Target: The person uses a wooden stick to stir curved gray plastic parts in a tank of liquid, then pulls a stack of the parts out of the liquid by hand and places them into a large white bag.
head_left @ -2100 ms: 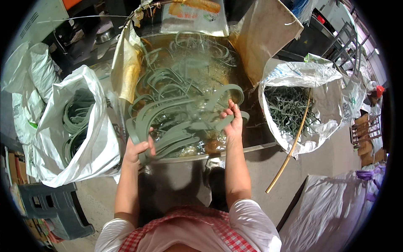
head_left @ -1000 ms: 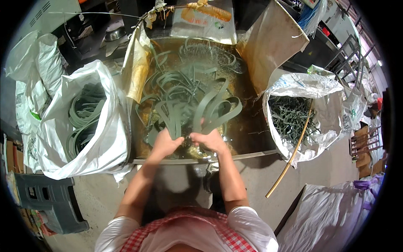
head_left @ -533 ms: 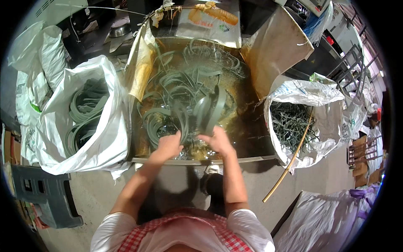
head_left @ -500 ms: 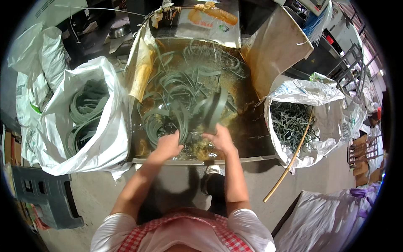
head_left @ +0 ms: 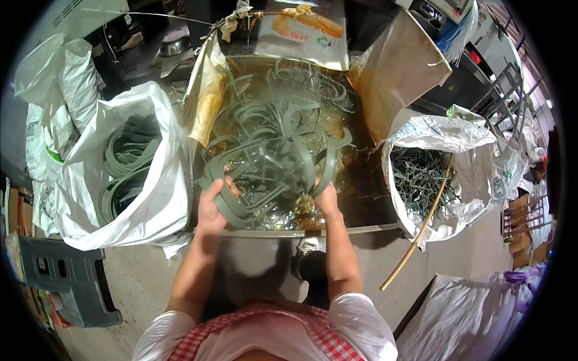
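Grey-green rubbery strips [head_left: 259,117], many of them looped, lie in a tub of murky brown water [head_left: 367,198]. Toward the tub's near left, my left hand [head_left: 214,198] is closed around a bundle of curved strips [head_left: 233,207] whose ends fan out to the right. My right hand [head_left: 326,198], to the right of it, grips a bent strip [head_left: 328,162] that rises from the fingers and curls over at its top. Another long strip [head_left: 301,153] runs down close to that hand; whether it is held too, I cannot tell.
On the left stands a white woven sack [head_left: 78,198] with coiled strips. On the right, another sack [head_left: 481,210] holds short dark scraps, with a wooden stick [head_left: 415,243] leaning out of it. A grey plastic stool [head_left: 69,283] is at lower left. Stiff sheets [head_left: 397,66] flank the tub.
My left hand has moved left and lifted a bundle of strips out of the loops. The right hand has shifted slightly right, its strip now bent over and no longer smeared.
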Available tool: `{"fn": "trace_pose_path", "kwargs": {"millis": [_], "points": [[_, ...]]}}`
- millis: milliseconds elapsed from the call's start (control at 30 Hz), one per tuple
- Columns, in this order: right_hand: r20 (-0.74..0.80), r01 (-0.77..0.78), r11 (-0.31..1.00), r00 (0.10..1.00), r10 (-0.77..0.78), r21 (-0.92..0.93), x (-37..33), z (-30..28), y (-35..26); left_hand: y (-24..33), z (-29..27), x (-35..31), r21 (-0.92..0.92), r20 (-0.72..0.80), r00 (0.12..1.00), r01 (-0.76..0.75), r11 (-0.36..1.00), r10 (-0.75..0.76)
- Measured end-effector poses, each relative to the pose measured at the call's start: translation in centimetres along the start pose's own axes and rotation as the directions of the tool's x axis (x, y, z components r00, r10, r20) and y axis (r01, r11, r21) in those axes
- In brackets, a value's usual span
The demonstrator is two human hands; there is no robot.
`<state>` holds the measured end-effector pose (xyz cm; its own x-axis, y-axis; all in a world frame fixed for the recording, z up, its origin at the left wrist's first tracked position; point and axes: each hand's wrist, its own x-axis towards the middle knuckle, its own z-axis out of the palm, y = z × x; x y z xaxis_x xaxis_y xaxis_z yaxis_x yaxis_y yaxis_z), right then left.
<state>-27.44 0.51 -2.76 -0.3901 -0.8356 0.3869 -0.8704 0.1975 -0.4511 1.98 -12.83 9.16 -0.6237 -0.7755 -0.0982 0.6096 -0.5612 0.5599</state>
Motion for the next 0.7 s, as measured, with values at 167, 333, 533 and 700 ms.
{"fn": "trace_pose_path", "kwargs": {"millis": [167, 333, 533, 700], "points": [[0.188, -0.405, 0.484, 0.88, 0.436, 0.776, 2.0, -2.3, -4.5, 0.3, 0.1, 0.2, -0.343, -0.007, 0.999, -0.033, 0.939, 0.032], [0.169, -0.296, 0.168, 0.835, 0.524, 0.94, 2.2, -4.4, -3.5, 0.1, 0.7, -1.2, 0.043, 0.194, 0.959, 0.203, 0.978, -0.208], [0.072, -0.248, 0.264, 0.842, 0.535, 0.932, 2.5, -7.0, -4.7, -4.9, 2.8, -0.2, 0.999, 0.038, 0.918, -0.048, -0.017, -0.396], [0.143, -0.208, 0.115, 0.899, 0.414, 0.971, 1.4, -10.1, -8.0, -7.6, 1.5, 1.3, 0.891, -0.061, 0.939, -0.101, -0.443, -0.338]]}}
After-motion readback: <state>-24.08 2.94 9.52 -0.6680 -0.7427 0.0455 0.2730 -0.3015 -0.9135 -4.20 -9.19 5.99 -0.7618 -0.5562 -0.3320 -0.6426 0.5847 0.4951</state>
